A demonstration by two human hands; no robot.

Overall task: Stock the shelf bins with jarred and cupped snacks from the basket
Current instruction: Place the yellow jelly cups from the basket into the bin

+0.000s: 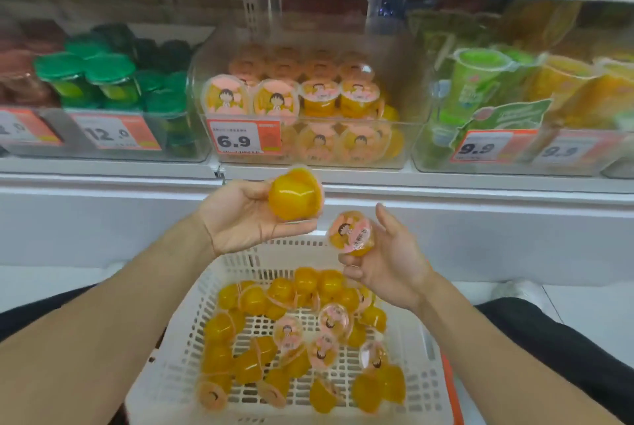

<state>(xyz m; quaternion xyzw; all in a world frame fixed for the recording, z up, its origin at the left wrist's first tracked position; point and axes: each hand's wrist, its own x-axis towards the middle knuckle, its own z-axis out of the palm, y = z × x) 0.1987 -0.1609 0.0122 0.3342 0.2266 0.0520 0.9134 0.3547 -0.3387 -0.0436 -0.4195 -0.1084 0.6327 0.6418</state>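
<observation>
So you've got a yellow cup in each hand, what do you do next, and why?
Probably lift the left hand and its jelly cup up into the clear bin marked 6.9, since it holds matching cups with room on top. The right hand holds another cup to follow.

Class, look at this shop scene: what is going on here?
A person is stocking a shelf. The left hand holds a yellow cup, its base towards the camera; the right hand holds another cup, its pink lid showing. Below, a white basket holds many more. The clear bin marked 6.9 already contains matching cups.
</observation>
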